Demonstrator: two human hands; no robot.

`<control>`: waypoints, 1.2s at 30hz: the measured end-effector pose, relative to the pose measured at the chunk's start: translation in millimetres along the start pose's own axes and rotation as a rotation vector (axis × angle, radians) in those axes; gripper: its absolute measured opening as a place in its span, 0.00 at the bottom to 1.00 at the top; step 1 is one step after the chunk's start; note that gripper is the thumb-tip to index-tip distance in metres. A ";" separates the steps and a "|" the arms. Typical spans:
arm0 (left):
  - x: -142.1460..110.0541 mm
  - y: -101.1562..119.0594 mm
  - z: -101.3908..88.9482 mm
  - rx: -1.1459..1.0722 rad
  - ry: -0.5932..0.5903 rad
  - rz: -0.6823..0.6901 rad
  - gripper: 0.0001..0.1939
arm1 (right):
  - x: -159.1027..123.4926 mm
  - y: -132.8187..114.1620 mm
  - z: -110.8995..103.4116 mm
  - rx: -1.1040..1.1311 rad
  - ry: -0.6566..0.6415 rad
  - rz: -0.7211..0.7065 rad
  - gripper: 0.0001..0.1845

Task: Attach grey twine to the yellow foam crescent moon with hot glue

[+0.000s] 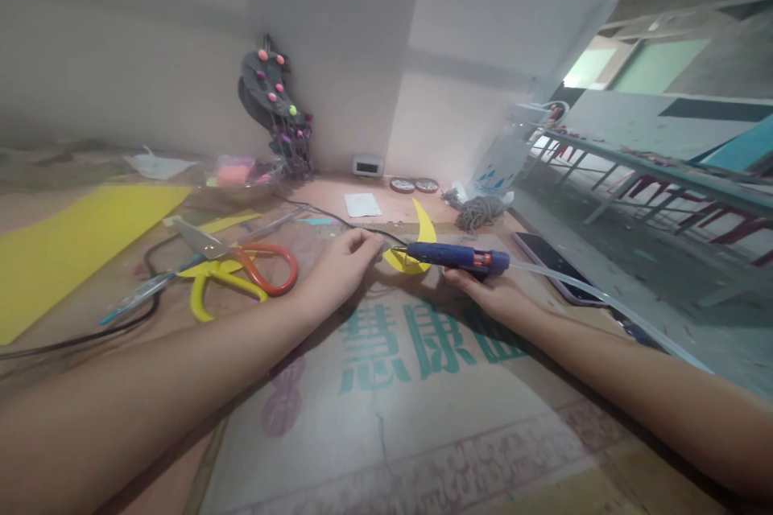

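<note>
My right hand (480,287) is wrapped round a blue hot glue gun (450,256), its metal nozzle pointing left. A long clear glue stick (580,290) trails out of its back end. Just under the nozzle is a yellow crescent moon cut-out (425,224), partly hidden by the gun. My left hand (353,251) pinches at the crescent's left tip, with fingertips close to the nozzle; the exact grip is hidden. To the left of that hand lie scissors (266,267) with orange and yellow handles, blades partly apart.
A yellow sheet (90,245) covers the table's left side. Behind stand a grey crescent ornament (259,92) with coloured balls and a small digital clock (368,166). Grey yarn (480,213) and a phone (559,268) are at right. A black cord (154,290) runs across the left.
</note>
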State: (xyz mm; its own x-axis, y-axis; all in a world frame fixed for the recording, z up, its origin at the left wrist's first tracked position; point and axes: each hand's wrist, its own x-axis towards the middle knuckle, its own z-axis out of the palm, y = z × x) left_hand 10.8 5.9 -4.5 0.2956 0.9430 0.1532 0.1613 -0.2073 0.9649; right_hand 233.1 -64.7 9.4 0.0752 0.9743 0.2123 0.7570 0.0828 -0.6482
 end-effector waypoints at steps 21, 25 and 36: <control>-0.6 -0.8 0.1 0.000 0.000 0.025 0.14 | 0.1 1.2 0.0 0.036 -0.022 -0.043 0.19; -1.3 0.8 0.2 0.001 0.002 0.017 0.13 | 0.0 -0.4 -0.4 0.036 -0.007 -0.045 0.17; 0.4 -0.6 0.2 0.000 0.010 0.042 0.13 | 0.2 -1.4 -0.7 0.008 0.002 -0.043 0.18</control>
State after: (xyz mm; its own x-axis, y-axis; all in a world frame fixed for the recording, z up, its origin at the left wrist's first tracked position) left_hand 11.0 6.4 -5.1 0.2926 0.9359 0.1961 0.1492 -0.2472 0.9574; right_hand 232.5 -64.8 10.9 0.0445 0.9693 0.2416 0.7542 0.1260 -0.6445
